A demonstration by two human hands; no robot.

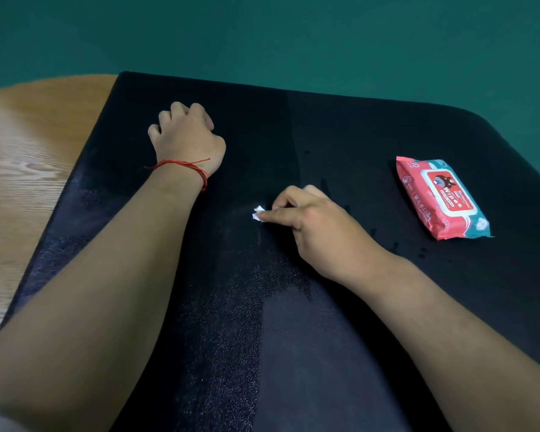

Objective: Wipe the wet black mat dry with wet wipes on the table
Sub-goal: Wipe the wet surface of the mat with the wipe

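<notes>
A large black mat (340, 126) covers most of the table, with dark wet streaks and drops near its middle and right. My right hand (312, 222) pinches a small crumpled white wipe (258, 213) and holds it down on the mat's centre. My left hand (186, 135), with a red string at the wrist, rests on the mat farther back and to the left, fingers curled under with nothing seen in them. A red and teal pack of wet wipes (441, 198) lies flat on the mat to the right, lid shut.
Bare wooden tabletop (22, 169) shows left of the mat. A teal wall (293, 32) stands behind the table's far edge. The mat's right corner curves off toward the table edge.
</notes>
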